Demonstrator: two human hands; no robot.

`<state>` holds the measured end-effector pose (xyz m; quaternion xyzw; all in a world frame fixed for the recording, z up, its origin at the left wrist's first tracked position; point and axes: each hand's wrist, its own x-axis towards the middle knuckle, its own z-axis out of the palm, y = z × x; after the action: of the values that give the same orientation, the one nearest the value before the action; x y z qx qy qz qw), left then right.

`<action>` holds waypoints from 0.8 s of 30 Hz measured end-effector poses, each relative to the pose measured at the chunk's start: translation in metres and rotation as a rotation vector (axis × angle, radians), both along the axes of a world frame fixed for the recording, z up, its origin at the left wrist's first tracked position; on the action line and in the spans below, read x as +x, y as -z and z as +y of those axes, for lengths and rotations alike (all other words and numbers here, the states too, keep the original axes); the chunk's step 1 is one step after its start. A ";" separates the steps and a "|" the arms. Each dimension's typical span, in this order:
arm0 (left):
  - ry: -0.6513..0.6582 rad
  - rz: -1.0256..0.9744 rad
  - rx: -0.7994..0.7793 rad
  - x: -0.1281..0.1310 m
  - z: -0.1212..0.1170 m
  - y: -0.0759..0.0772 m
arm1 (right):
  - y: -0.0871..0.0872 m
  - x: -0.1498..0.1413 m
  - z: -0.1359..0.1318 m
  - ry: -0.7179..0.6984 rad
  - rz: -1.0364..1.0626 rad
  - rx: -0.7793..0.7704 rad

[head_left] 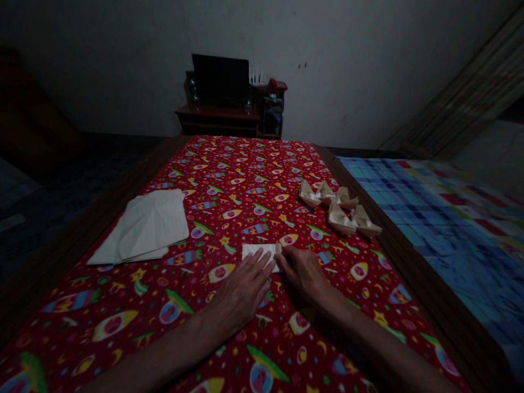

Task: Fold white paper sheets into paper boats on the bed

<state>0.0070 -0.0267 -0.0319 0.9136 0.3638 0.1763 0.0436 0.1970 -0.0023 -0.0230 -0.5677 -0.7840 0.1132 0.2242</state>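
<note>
A small folded piece of paper (257, 249) lies on the red patterned cloth, in front of me. My left hand (244, 284) rests on it with fingers stretched out flat. At the paper's right end, my right hand (303, 271) has its fingers closed on the edge, where a narrow strip looks folded over. Part of the paper is hidden under my fingers. Off to the left is a fanned stack of pale paper sheets (153, 226). Several folded paper boats (343, 218) stand in a cluster to the right.
The red cloth (229, 229) covers a long table with dark wooden edges (413, 278). Beyond its far end are a monitor (221, 79) and a red telephone (277, 84) on a wooden desk (219, 113). A bed with blue checked covers (393, 202) adjoins the right side.
</note>
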 end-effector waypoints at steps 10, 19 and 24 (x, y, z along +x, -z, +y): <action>-0.013 0.064 0.074 0.001 -0.002 0.002 | -0.003 0.002 0.000 0.019 -0.118 0.130; 0.005 0.127 0.087 -0.010 -0.004 -0.003 | -0.002 0.002 -0.053 -0.374 -0.286 0.267; -0.001 0.200 0.083 -0.037 -0.006 -0.006 | -0.002 0.021 -0.060 -0.356 -0.322 0.148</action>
<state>-0.0301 -0.0327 -0.0257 0.9274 0.3592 0.0994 -0.0308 0.2177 -0.0620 -0.0207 -0.4135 -0.9034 0.0013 0.1138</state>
